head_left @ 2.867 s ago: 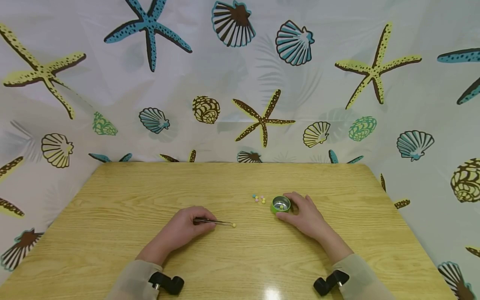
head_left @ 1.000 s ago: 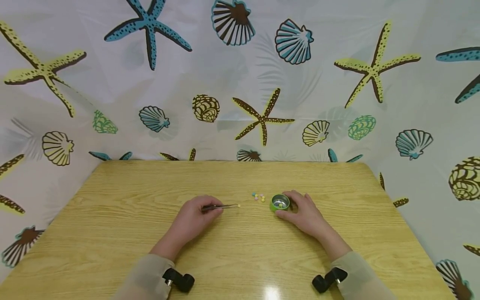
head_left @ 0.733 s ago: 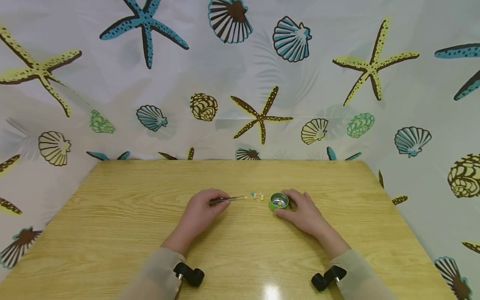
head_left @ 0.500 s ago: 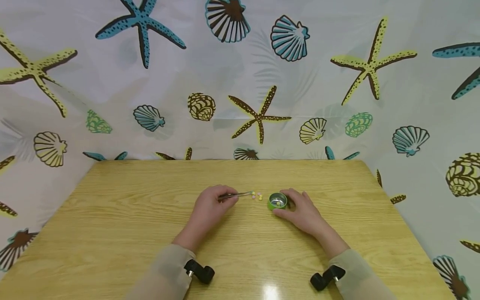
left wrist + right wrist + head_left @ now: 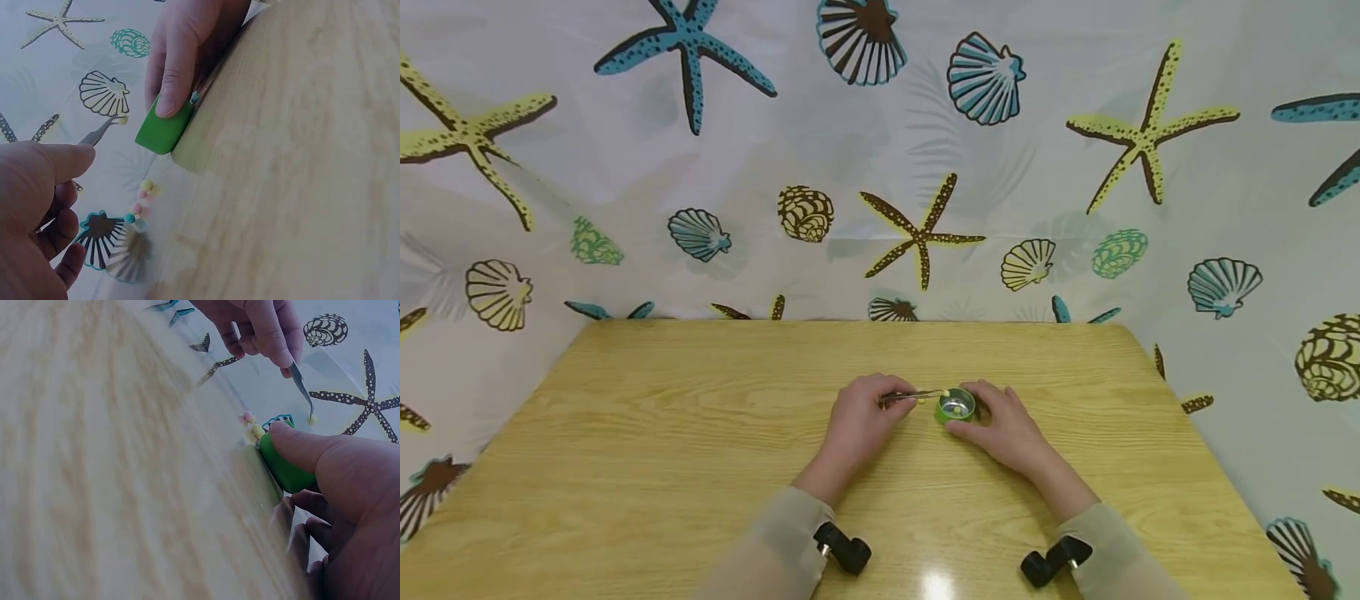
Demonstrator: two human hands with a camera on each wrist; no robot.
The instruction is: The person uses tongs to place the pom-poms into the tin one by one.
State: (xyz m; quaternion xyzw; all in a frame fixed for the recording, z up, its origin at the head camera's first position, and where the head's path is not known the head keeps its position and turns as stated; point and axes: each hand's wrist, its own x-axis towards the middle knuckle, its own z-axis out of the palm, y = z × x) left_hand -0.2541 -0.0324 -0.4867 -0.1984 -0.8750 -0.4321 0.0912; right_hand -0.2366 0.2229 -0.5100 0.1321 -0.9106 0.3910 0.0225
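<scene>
My left hand (image 5: 867, 417) pinches a pair of metal tweezers (image 5: 300, 384). A small yellow ball (image 5: 122, 120) sits at the tweezers' tips, raised over the tin's left rim in the head view. My right hand (image 5: 1007, 427) grips a small green tin (image 5: 157, 134) between thumb and fingers, its silvery mouth facing up. At least one yellowish ball (image 5: 957, 411) lies in the tin. Left of the tin, several loose balls, yellow (image 5: 146, 185), pink (image 5: 137, 209) and teal (image 5: 129, 218), rest on the table, mostly hidden by my left hand in the head view.
The wooden table (image 5: 700, 433) spreads out around both hands. A pale cloth (image 5: 745, 150) printed with starfish and shells hangs along its back and sides. A black wrist mount (image 5: 842, 550) sits on my left sleeve, another (image 5: 1056, 560) on my right.
My left hand has moved right and farther from me, then past the loose balls to the tin, carrying the tweezers and yellow ball. My right hand has kept its grip on the tin.
</scene>
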